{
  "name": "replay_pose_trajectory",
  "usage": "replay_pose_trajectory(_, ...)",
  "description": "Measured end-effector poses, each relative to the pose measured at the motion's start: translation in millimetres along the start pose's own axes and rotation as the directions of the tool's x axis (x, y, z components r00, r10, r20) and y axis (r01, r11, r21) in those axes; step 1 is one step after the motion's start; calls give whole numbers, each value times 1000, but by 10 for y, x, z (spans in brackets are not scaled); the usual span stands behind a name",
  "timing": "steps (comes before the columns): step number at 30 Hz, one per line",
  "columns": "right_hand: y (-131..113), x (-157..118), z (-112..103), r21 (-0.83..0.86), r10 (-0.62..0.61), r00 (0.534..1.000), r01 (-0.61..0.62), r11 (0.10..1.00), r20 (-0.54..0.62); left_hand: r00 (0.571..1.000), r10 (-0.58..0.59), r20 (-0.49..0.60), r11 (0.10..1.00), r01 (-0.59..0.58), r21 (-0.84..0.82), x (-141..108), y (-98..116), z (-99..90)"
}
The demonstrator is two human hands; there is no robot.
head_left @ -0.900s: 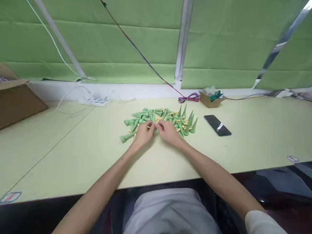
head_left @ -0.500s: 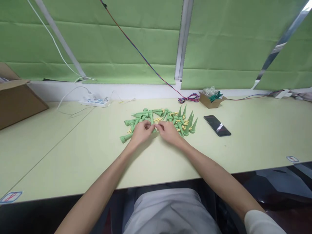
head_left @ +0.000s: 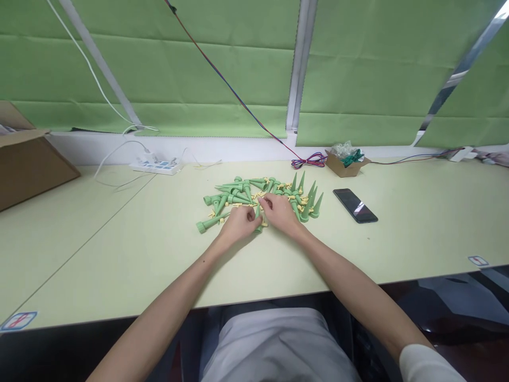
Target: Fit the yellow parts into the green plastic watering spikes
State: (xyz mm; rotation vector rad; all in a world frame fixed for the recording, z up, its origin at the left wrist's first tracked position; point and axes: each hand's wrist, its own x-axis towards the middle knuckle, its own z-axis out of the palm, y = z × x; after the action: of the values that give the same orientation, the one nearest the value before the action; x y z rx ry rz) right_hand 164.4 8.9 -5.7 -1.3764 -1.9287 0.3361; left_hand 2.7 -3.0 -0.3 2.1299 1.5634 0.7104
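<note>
My left hand pinches a green plastic plant-watering spike, low over the table and pointing up. A small yellow piece shows at its lower right side. Just behind, my right hand is closed with thumb and forefinger together at the yellow pieces; anything between these fingertips is too small to make out. A loose pile of green spikes lies beyond both hands. To the right, several spikes stand point up, with yellow pieces among them. One long green spike lies left of my left hand.
A black phone lies to the right. Behind it is a small cardboard box with clear plastic and green items, beside coiled red-blue wire. A white power strip and a large cardboard box are at left.
My left hand has moved right and nearer to me, with the spike now pointing up in it. My right hand has separated from it and shifted slightly right.
</note>
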Motion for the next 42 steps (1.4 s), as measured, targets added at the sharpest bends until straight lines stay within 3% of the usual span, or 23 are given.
replay_pose_trajectory(5, -23, -10, -12, 23, 9, 1000, -10, 1000, 13, 1000, 5, -11, 999, -5, 50, 6, -55, 40)
replay_pose_trajectory(14, -19, -11, -6, 9, 0, 1000, -1, 1000, 26, 994, -74, -76, 982, 86, 166, 25, -85, 68)
replay_pose_trajectory(22, -16, -12, -13, 13, 3, 1000, -3, 1000, 28, 993, -61, -97, 992, 71, 104, 11, -64, 58)
replay_pose_trajectory(31, 42, 17, -40, -29, 3, 1000, -3, 1000, 2, 975, -44, -218, 998, 51, 28, 51, -115, -140)
replay_pose_trajectory(35, 98, 40, -79, -61, 5, 1000, -7, 998, -21, 989, -31, -146, 998, 37, 44, 63, -180, -167)
replay_pose_trajectory(42, 164, 61, -98, -170, 66, 996, -55, 984, 62, 992, 126, 9, 981, -126, 148, 69, -306, -71)
